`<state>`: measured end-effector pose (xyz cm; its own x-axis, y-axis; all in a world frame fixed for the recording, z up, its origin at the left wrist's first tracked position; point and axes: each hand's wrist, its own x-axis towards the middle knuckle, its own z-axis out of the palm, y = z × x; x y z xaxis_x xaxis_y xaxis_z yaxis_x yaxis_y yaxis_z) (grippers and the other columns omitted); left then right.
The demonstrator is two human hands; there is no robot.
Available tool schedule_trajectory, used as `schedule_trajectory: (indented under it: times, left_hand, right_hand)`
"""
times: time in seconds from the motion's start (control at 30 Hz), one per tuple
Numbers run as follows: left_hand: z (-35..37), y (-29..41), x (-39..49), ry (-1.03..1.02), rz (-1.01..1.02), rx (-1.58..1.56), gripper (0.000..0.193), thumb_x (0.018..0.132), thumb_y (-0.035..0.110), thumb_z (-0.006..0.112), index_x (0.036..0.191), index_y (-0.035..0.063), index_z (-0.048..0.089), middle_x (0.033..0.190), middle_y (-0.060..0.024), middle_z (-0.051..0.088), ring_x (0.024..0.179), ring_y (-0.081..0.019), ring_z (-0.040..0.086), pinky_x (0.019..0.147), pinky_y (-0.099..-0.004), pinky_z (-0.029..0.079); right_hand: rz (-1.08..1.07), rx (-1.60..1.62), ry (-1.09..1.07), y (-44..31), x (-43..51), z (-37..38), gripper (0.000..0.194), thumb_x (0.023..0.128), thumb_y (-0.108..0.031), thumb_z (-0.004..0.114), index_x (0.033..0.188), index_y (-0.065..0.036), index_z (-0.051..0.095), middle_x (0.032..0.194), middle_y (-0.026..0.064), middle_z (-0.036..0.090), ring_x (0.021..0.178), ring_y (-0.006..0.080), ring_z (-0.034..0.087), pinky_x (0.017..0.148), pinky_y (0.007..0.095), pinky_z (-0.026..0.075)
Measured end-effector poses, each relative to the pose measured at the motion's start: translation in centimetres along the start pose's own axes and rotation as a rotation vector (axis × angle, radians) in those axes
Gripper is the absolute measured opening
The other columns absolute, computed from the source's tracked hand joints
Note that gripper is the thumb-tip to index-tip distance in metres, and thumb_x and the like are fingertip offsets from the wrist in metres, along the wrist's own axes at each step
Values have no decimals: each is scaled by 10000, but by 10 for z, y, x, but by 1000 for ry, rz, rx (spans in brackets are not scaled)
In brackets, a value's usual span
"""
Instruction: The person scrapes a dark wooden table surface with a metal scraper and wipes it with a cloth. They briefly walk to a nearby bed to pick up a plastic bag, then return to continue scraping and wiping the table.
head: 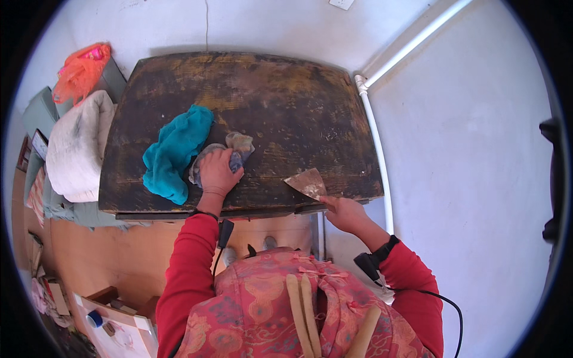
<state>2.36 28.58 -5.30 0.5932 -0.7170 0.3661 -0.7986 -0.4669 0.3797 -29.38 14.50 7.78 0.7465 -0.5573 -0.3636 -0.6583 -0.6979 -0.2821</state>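
Observation:
A worn, dark wooden tabletop (286, 98) with brown patches lies before me. My left hand (219, 170) grips a crumpled grey, stained rag (241, 145) against the wood, left of the middle. Just left of that hand rests a bunched teal cloth (177, 154). My right hand (347, 212), at the table's front edge on the right, holds a putty knife (309, 182) with a wide, rusty, pale-flecked blade. The blade is over the tabletop and points to the left; its handle is mostly hidden in my fingers.
A white pipe (376, 138) runs along the table's right side by the wall. Left of the table are a folded white quilt (78, 147) and an orange plastic bag (83, 71). A small table (118, 333) with a blue-lidded item stands behind at lower left. Cables hang from both wrists.

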Motion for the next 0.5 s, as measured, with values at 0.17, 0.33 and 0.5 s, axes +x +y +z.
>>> schedule_trajectory:
  times: [0.17, 0.33, 0.5]
  left_hand:
    - [-18, 9, 7, -110, -43, -42, 571, 667, 393, 777, 1159, 155, 613, 1118, -65, 587, 1073, -284, 534, 932, -446, 401]
    - [-45, 62, -18, -115, 284, 8, 761, 692, 400, 775, 1321, 80, 491, 1370, -150, 482, 1277, -352, 431, 1042, -473, 344]
    - [1, 156, -60, -530, 743, -284, 749, 741, 332, 727, 1363, 31, 438, 1426, -180, 427, 1334, -359, 392, 1106, -471, 304]
  right_hand:
    - [76, 71, 46, 3, 2, 20, 473, 802, -217, 568, 1272, -163, 587, 890, 185, 673, 847, 377, 648, 740, 478, 510]
    - [139, 126, 125, 12, -13, 38, 576, 816, -258, 579, 1368, -130, 475, 868, 193, 674, 831, 380, 651, 737, 483, 513]
    - [86, 58, 37, 17, -36, 41, 574, 842, -264, 542, 1378, -82, 447, 897, 194, 681, 829, 378, 661, 737, 498, 518]
